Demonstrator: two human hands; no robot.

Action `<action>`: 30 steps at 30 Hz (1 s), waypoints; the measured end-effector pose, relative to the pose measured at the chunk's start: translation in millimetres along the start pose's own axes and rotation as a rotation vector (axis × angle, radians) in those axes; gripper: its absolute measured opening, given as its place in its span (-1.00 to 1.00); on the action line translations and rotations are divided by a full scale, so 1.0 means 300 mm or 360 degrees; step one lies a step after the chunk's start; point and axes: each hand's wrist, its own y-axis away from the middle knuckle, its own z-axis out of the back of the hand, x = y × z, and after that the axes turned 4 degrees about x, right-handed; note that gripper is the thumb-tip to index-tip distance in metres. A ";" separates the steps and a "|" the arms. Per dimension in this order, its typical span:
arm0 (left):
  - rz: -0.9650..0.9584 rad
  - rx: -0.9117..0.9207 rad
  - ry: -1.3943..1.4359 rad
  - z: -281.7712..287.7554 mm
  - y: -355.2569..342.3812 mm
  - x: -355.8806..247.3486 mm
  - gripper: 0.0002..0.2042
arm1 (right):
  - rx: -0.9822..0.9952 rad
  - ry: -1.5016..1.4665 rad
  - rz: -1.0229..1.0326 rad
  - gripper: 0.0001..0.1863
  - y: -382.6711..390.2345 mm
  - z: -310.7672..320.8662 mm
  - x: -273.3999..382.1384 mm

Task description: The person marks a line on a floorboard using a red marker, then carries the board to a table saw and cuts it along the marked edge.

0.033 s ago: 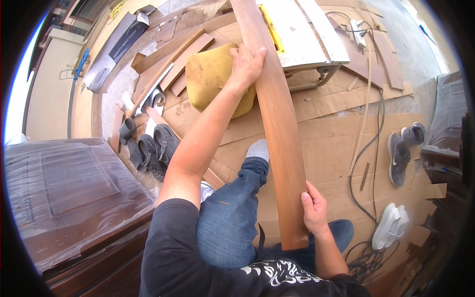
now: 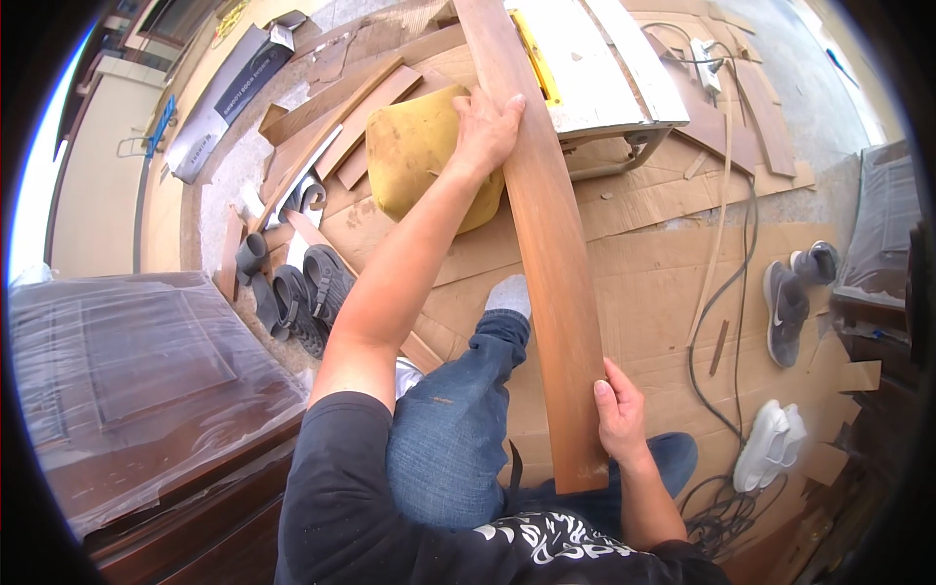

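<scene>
A long brown wooden plank runs from the top of the view down toward my lap. My left hand grips its left edge near the far end, thumb on top and the other fingers partly hidden. Lower down, my right hand holds the right edge close to the near end, its thumb along the side. Beside my left hand and under its wrist sits a yellow, stained cushion-like block. Right of the plank's far part stands a white machine table with a yellow strip along it.
Cardboard sheets cover the floor. Black cables and a white power strip lie at right, near grey shoes and white shoes. Dark sandals and loose planks lie left. A plastic-wrapped cabinet stands near left.
</scene>
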 end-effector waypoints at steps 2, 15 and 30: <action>-0.0021 -0.0008 0.0000 -0.006 0.003 0.004 -0.26 | -0.0018 0.0085 0.0007 -0.50 0.011 0.006 -0.004; 0.0006 -0.0021 0.0026 -0.005 -0.048 0.034 -0.24 | -0.0027 0.0034 -0.0054 -0.48 0.040 -0.001 0.012; -0.0031 -0.0057 0.0059 -0.002 -0.082 0.019 -0.23 | -0.0035 0.0031 -0.0049 -0.50 0.077 0.018 -0.029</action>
